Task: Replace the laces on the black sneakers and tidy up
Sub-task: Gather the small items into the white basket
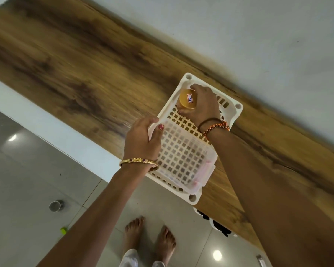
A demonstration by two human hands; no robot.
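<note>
A white plastic basket [183, 157] with a grid bottom lies on the wooden tabletop [75, 74], its near end hanging over the table's front edge. My left hand [141, 139] grips the basket's left rim, thumb inside. My right hand [202, 105] holds a small round yellow container [187, 99] with a white sticker on its lid, over the basket's far end. A black sneaker with white trim [216, 222] shows partly under the table edge at the lower right. No laces are visible.
A white wall [258, 35] runs behind the table. Grey floor tiles lie below, with a small metal cup [55, 206] and a green bit [63, 230] on the left. My bare feet [148, 239] stand close to the table.
</note>
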